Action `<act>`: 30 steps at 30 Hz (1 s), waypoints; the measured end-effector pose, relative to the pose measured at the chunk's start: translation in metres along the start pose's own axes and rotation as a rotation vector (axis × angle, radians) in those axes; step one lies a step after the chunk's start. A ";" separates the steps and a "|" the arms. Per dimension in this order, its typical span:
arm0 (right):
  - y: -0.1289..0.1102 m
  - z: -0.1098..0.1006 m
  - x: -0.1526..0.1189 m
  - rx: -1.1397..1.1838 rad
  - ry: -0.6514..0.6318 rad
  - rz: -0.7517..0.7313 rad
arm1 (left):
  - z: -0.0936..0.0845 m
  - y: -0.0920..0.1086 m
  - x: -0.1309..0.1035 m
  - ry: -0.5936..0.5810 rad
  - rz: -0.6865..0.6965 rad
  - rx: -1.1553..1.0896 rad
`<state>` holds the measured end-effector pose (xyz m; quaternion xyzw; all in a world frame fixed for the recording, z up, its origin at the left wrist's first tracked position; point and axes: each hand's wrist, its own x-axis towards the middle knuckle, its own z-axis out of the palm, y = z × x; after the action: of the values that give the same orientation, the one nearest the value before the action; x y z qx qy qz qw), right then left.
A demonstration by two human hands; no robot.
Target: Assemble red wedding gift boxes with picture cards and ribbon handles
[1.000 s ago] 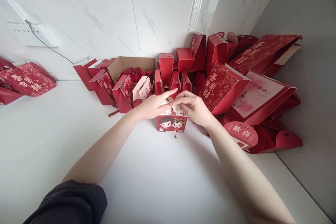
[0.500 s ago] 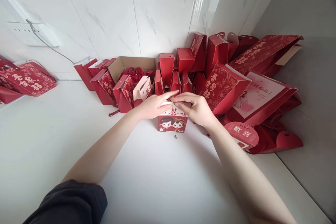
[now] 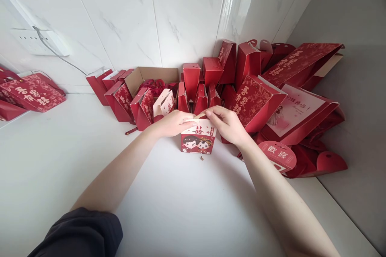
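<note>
A small red and white gift box (image 3: 197, 143) with two cartoon faces on its front stands upright on the white table. My left hand (image 3: 175, 123) grips its top edge at the left, thumb over the front and fingers behind. At the top right corner my right hand (image 3: 224, 123) pinches the rim between thumb and fingers. A tan strip of the box's inside shows between the hands. Most fingertips are hidden behind the top edge. Just in front of the box lies a tiny brass-coloured fastener (image 3: 202, 158).
Several red gift boxes (image 3: 191, 78) stand behind, around an open cardboard box (image 3: 135, 76) holding dark red ribbons (image 3: 155, 87). Larger red gift bags (image 3: 256, 96) lean in a heap at the right. More red bags (image 3: 33, 92) sit at the far left, below a wall socket (image 3: 39, 41).
My hands have moved apart along the box's top edge, the right one shifting from the middle to the right corner. More of the white top panel now shows.
</note>
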<state>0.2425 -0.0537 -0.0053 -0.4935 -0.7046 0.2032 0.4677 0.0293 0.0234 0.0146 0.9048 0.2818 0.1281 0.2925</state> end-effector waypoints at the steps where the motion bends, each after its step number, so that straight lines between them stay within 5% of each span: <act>1: 0.002 -0.001 0.001 0.053 -0.008 0.037 | -0.004 0.000 -0.001 -0.043 0.016 -0.032; 5: 0.004 -0.004 0.002 0.190 -0.120 0.066 | -0.021 0.003 -0.008 -0.178 0.134 -0.030; 9: 0.000 -0.002 0.001 0.097 -0.149 -0.014 | -0.035 0.007 -0.013 -0.047 0.158 0.063; 13: -0.003 -0.003 0.000 0.041 -0.017 -0.071 | -0.045 0.013 -0.021 0.103 0.173 0.101; 16: -0.005 -0.005 0.000 0.012 0.067 -0.156 | -0.049 0.019 -0.026 0.094 0.174 0.106; 22: -0.010 -0.004 -0.002 -0.087 0.021 -0.268 | -0.043 0.020 -0.025 0.008 0.182 0.240; 30: -0.010 0.007 -0.003 0.101 -0.095 -0.053 | -0.041 0.015 -0.025 -0.039 0.175 0.291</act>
<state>0.2322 -0.0592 -0.0027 -0.4403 -0.7276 0.2496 0.4632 -0.0007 0.0176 0.0539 0.9610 0.2117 0.0933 0.1513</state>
